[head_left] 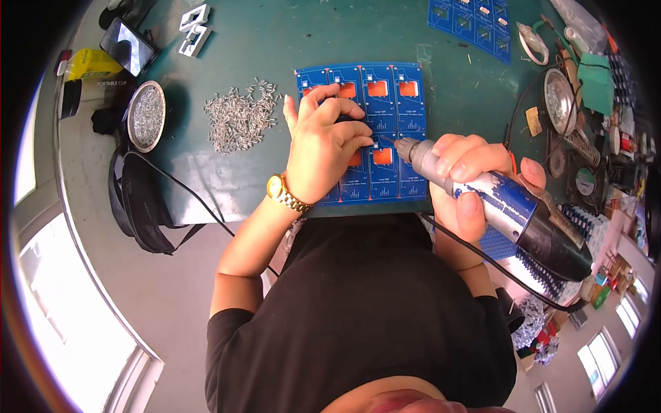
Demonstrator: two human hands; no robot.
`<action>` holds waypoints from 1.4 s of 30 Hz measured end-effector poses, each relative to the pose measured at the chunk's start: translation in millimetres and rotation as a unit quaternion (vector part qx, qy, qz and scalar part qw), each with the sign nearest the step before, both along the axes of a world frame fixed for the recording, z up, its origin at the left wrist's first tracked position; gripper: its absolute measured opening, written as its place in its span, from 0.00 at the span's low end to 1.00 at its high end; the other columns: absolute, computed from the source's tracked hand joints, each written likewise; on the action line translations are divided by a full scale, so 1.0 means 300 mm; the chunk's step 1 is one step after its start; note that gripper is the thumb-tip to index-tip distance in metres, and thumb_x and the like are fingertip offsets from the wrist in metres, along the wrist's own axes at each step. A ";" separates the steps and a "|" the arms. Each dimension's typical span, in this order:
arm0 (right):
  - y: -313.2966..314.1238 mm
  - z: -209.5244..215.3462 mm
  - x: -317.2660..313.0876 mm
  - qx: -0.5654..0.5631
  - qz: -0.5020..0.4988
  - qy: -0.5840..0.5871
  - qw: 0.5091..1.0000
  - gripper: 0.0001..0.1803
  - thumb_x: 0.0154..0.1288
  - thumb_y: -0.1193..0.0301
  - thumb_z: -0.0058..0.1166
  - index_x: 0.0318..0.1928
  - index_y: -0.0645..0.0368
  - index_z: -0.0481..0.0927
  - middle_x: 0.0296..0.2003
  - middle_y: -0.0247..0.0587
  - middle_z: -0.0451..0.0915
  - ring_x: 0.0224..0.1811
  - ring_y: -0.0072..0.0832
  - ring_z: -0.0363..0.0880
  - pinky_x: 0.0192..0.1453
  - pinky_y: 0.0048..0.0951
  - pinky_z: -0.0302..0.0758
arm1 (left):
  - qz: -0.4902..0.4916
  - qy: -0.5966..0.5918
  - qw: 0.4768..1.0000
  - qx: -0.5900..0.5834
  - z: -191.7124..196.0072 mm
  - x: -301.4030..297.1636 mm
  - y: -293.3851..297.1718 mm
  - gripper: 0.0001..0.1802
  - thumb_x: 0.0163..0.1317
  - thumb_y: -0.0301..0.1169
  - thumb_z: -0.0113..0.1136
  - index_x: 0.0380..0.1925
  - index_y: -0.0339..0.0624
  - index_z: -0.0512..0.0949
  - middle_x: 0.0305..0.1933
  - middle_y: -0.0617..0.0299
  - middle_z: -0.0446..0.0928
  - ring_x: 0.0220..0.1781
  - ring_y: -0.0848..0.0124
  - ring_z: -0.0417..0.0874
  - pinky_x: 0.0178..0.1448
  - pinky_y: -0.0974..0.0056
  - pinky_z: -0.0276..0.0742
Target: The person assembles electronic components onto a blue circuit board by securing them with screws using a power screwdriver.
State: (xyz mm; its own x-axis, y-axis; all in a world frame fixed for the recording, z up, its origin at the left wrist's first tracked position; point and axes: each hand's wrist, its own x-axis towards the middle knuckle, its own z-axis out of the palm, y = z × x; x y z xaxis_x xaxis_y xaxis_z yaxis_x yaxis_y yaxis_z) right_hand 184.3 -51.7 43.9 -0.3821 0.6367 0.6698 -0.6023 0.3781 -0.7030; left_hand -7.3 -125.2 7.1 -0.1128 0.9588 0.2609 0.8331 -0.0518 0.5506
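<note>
A blue circuit board panel with rectangular windows showing orange lies flat in front of me. My left hand rests over its left half, fingers curled and fingertips pinched near the middle; whatever is between them is too small or hidden to make out. In my right hand is an electric screwdriver, grey and blue with a black end. Its tip points left and down at the panel, close to my left fingertips. Left of the panel is a loose pile of small silvery screws.
A round metal dish of small silvery parts stands at the left, near a phone. White plastic pieces lie at the back left. Another blue board panel lies at the back right. A black cord runs beside my right arm.
</note>
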 end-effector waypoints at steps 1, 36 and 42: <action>0.002 -0.009 -0.015 -0.006 0.001 0.013 1.000 0.38 0.62 0.79 0.56 0.67 0.45 0.51 0.38 0.46 0.75 0.35 0.38 0.76 0.43 0.44 0.77 | 0.000 -0.001 1.000 -0.001 -0.001 -0.004 -0.002 0.06 0.42 0.33 0.70 0.24 0.55 0.85 0.43 0.77 0.76 0.63 0.61 0.67 0.63 0.28 0.46; 0.051 0.063 -0.122 0.047 0.049 -0.034 0.997 0.36 0.45 0.87 0.57 0.54 0.54 0.58 0.29 0.49 0.76 0.23 0.35 0.77 0.27 0.38 0.77 | 0.010 0.064 0.997 0.028 0.070 -0.068 -0.006 0.06 0.47 0.29 0.65 0.28 0.50 0.82 0.44 0.70 0.77 0.58 0.61 0.72 0.62 0.33 0.54; 0.025 0.058 -0.114 0.072 0.049 -0.081 0.993 0.37 0.43 0.87 0.60 0.53 0.51 0.59 0.31 0.48 0.76 0.24 0.36 0.78 0.27 0.39 0.78 | 0.249 0.139 0.957 -0.050 0.043 -0.244 -0.092 0.08 0.53 0.32 0.67 0.34 0.48 0.81 0.53 0.63 0.74 0.63 0.53 0.66 0.62 0.37 0.56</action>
